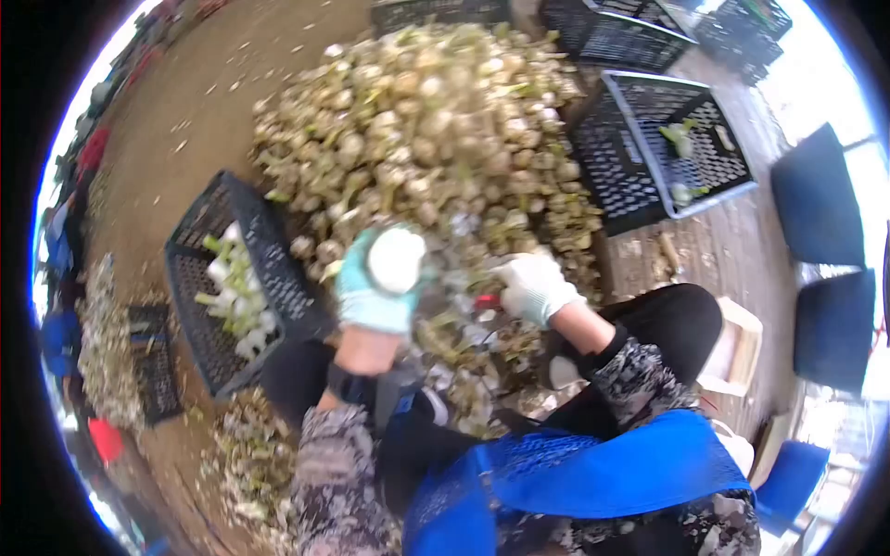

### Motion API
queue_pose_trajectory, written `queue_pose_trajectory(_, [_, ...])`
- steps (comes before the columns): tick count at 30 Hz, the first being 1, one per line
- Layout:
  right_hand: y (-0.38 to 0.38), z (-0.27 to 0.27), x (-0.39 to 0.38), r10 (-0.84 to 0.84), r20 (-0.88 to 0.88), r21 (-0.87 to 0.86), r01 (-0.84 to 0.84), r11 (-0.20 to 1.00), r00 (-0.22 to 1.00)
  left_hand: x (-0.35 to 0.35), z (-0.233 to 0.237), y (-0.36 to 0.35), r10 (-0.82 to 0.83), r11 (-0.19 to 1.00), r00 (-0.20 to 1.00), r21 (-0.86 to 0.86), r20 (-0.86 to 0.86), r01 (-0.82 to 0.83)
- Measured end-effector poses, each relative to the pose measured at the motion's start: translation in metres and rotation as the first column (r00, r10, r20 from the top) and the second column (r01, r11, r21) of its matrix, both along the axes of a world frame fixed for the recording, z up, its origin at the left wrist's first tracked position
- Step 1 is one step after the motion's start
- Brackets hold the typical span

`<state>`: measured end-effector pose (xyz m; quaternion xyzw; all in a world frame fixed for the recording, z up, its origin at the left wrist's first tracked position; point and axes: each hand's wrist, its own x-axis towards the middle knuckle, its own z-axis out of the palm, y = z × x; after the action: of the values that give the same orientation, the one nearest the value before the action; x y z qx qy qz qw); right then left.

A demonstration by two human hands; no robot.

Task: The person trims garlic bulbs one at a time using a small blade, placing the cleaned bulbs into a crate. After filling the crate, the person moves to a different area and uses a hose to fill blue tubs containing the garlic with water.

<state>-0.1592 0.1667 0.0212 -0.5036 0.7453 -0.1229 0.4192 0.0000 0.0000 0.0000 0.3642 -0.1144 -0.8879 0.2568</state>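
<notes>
My left hand point(369, 283), in a pale green and white glove, is closed around a peeled white garlic bulb point(396, 260). To its right, my right hand point(536, 289) wears a white glove. Its fingers are curled and slightly blurred, and what they hold is hard to see. A small red object point(486, 302) shows just beside those fingers. Both hands are over the near edge of a large heap of garlic bulbs point(408, 120) with dry skins and cut stalks. Loose peelings point(454, 343) lie below the hands, between my legs.
A black plastic crate point(199, 306) with cleaned white bulbs stands at left. Another crate point(640, 153) at right holds a few green-stalked bulbs. Blue chairs point(820, 199) and a white basin-like container point(734, 347) are on the right. More crates stand behind. People work at far left.
</notes>
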Motion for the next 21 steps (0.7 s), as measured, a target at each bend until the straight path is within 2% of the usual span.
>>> queue_pose_trajectory(1, [0.015,0.005,-0.015,-0.041,-0.060,0.036,0.044,0.998,0.997,-0.024,-0.011,0.009,-0.041,0.998,0.997,0.036,-0.060,0.044])
queue_pose_trajectory(2, [0.017,0.017,-0.003,-0.191,-0.008,-0.334,0.177,0.926,0.982,-0.029,0.017,0.022,0.027,0.999,0.999,-0.027,0.017,-0.027])
queue_pose_trajectory(3, [0.002,0.001,0.030,-0.319,0.056,-0.631,0.282,0.723,0.946,-0.005,0.039,-0.001,-0.029,0.992,0.997,-0.118,0.078,0.038])
queue_pose_trajectory(4, [0.005,0.016,0.021,-0.336,0.002,-0.622,0.264,0.737,0.942,-0.015,0.021,0.007,-0.065,0.989,0.997,-0.131,0.032,0.069])
queue_pose_trajectory(5, [0.009,0.034,0.021,-0.370,0.277,-0.546,0.462,0.699,0.887,-0.025,0.012,0.016,-0.089,0.984,0.996,-0.155,0.004,0.089])
queue_pose_trajectory(6, [0.009,0.027,0.022,-0.328,0.559,-0.481,0.620,0.620,0.761,-0.040,0.014,0.030,-0.085,0.986,0.995,-0.143,0.044,0.090])
queue_pose_trajectory(7, [0.007,0.035,0.030,-0.391,0.571,-0.379,0.655,0.654,0.722,-0.047,0.024,0.041,-0.071,0.985,0.991,-0.152,0.110,0.087])
queue_pose_trajectory(8, [0.009,0.033,0.027,-0.418,0.535,-0.429,0.662,0.614,0.734,-0.051,0.033,0.053,-0.105,0.975,0.990,-0.188,0.093,0.121])
queue_pose_trajectory(9, [0.013,0.030,0.026,-0.439,0.505,-0.471,0.664,0.581,0.743,-0.055,0.018,0.049,-0.095,0.968,0.986,-0.219,0.135,0.123])
queue_pose_trajectory(10, [0.020,0.035,0.013,-0.495,0.395,-0.397,0.630,0.668,0.774,-0.057,0.014,0.046,-0.111,0.964,0.989,-0.231,0.098,0.131])
queue_pose_trajectory(11, [0.028,0.021,-0.001,-0.537,0.119,-0.515,0.515,0.685,0.835,-0.056,0.013,0.044,-0.114,0.962,0.991,-0.243,0.067,0.127])
queue_pose_trajectory(12, [0.034,0.019,-0.013,-0.590,0.221,-0.417,0.622,0.662,0.776,-0.055,0.024,0.045,-0.117,0.964,0.993,-0.237,0.017,0.118])
queue_pose_trajectory(13, [0.038,0.022,-0.020,-0.552,0.247,-0.380,0.604,0.701,0.796,-0.057,0.015,0.039,-0.056,0.972,0.996,-0.223,0.064,0.069])
queue_pose_trajectory(14, [0.043,0.025,-0.027,-0.514,0.275,-0.343,0.582,0.738,0.813,-0.060,0.012,0.038,-0.090,0.973,0.994,-0.205,0.069,0.102])
queue_pose_trajectory(16, [0.031,-0.002,-0.013,-0.255,0.708,-0.382,0.661,0.645,0.658,-0.068,0.032,0.061,-0.199,0.936,0.974,-0.274,0.110,0.222])
queue_pose_trajectory(17, [0.026,-0.003,-0.007,-0.190,0.751,-0.402,0.666,0.629,0.633,-0.073,0.033,0.070,-0.277,0.901,0.956,-0.321,0.095,0.293])
queue_pose_trajectory(19, [0.020,0.007,-0.008,-0.249,0.723,-0.403,0.685,0.607,0.645,-0.074,0.039,0.075,-0.456,0.619,0.873,-0.642,0.176,0.453])
queue_pose_trajectory(20, [0.020,0.015,-0.021,-0.274,0.738,-0.392,0.723,0.569,0.616,-0.069,0.051,0.083,-0.316,0.782,0.946,-0.546,0.070,0.302])
queue_pose_trajectory(21, [0.021,0.024,-0.038,-0.296,0.763,-0.375,0.768,0.519,0.574,-0.065,0.055,0.077,-0.173,0.784,0.972,-0.575,0.157,0.233])
